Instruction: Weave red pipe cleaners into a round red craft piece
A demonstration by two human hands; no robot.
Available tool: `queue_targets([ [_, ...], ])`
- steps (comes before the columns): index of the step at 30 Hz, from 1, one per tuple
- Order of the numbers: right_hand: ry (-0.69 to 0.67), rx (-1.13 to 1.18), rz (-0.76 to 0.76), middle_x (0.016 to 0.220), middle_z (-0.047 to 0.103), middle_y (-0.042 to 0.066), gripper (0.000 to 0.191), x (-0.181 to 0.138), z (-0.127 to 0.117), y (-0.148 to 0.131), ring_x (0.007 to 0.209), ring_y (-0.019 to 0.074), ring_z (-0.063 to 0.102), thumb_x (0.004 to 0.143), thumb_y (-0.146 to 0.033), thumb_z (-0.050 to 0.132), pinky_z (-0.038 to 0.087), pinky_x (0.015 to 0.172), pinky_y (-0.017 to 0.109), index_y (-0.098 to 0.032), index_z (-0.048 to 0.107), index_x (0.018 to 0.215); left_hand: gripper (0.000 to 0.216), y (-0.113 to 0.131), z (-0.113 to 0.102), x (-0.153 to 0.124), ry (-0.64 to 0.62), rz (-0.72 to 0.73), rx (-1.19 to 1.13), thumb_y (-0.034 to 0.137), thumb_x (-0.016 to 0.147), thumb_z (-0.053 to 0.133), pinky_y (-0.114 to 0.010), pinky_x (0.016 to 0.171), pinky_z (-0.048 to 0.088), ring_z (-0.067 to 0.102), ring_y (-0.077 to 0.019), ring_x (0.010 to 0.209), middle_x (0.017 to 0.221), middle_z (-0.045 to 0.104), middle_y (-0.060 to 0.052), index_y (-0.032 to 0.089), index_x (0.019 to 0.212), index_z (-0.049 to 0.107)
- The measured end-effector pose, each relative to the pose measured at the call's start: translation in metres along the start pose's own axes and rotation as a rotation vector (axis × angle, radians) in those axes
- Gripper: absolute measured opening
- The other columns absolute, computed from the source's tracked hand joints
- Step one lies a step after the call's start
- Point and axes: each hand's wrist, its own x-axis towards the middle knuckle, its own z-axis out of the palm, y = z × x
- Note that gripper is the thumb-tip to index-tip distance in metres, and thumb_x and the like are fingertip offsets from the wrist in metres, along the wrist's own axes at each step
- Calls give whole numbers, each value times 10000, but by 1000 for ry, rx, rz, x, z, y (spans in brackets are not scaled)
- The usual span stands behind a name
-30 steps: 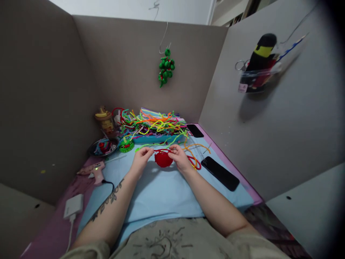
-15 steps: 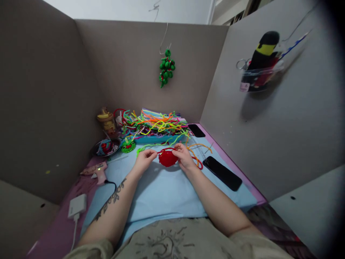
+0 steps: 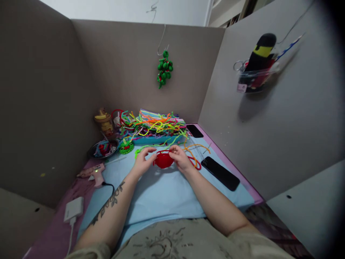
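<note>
A rounded red pipe-cleaner piece point(image 3: 164, 160) hangs just over the blue cloth point(image 3: 161, 194), with a red strand running along its upper edge. My right hand point(image 3: 180, 158) pinches the piece at its upper right side. At its left side is my left hand point(image 3: 145, 160), thumb and fingers apart; whether its thumb touches the red piece I cannot tell. Behind my right hand, a red and an orange pipe cleaner point(image 3: 198, 146) lie in loops. A bright green pipe cleaner point(image 3: 138, 152) lies behind my left hand.
At the back is a heap of coloured pipe cleaners point(image 3: 156, 124); a green frog-like figure point(image 3: 126, 146) and a bowl point(image 3: 94, 153) stand left of it. A pink glue gun point(image 3: 97, 174) lies left, a large black phone point(image 3: 220, 173) right. Grey panels point(image 3: 145, 72) enclose the table.
The fingers of my left hand have spread and let go of the red strand. My right hand still pinches the red piece. The whole view has shifted slightly.
</note>
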Motion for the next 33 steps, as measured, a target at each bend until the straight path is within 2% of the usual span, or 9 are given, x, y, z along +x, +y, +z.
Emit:
queue_targets([
  [3,-81,-34,5,687,593,-41,292,-1,0,2,566,113,532,644,-282,740,384,558,232,-211,545,850,339,4,1,-2,-112,4,-58,387,773,600,-374,903,432,595,-238,1019,1081,672,-95,176,1032,653],
  [8,-99,-69,-38,697,597,-37,247,-1,-1,5,575,108,526,675,-276,726,389,554,223,-210,558,844,372,3,4,-5,-331,-109,-217,449,786,591,-377,796,486,639,-238,856,947,697,-102,147,993,659],
  [10,-60,-34,-54,705,600,-36,263,0,-1,5,594,110,534,656,-274,742,399,567,222,-210,559,834,390,1,5,-5,-288,-112,-210,444,758,628,-390,822,479,628,-255,917,992,682,-104,158,1022,646],
  [16,114,140,-76,763,637,-17,323,8,-2,8,673,136,580,604,-287,781,463,675,272,-215,573,841,615,-5,5,-1,101,-197,-92,422,715,674,-444,964,394,463,-287,1219,1361,455,-145,210,1257,475],
  [18,156,187,-60,772,647,-11,336,11,-2,9,683,142,589,582,-295,792,474,707,293,-213,576,825,634,-6,5,-1,51,-320,-209,445,725,668,-430,933,424,507,-282,1178,1347,465,-167,196,1267,453],
  [21,162,220,-52,753,640,-28,346,10,1,10,685,137,590,547,-286,810,475,739,299,-219,568,785,690,-1,7,-5,-173,-487,-470,456,719,689,-392,854,479,593,-261,1073,1281,532,-157,224,1308,413],
  [24,68,152,-68,745,630,-31,319,2,9,9,707,137,583,560,-292,810,463,759,293,-219,574,761,791,7,9,-11,-297,-470,-647,419,703,725,-333,778,512,604,-239,1060,1327,501,-124,306,1376,324],
  [29,-207,-51,-53,764,617,-8,286,-11,18,14,718,140,559,615,-346,791,433,728,279,-197,601,770,1037,15,11,-14,-204,-383,-687,409,632,775,-296,709,520,615,-210,961,1245,549,-113,317,1445,139],
  [33,-315,-122,-47,795,609,4,314,-13,18,20,744,144,541,643,-390,775,420,719,275,-188,606,813,1120,10,11,-13,-182,-316,-669,335,547,823,-322,796,499,609,-218,964,1225,547,-118,263,1447,161],
])
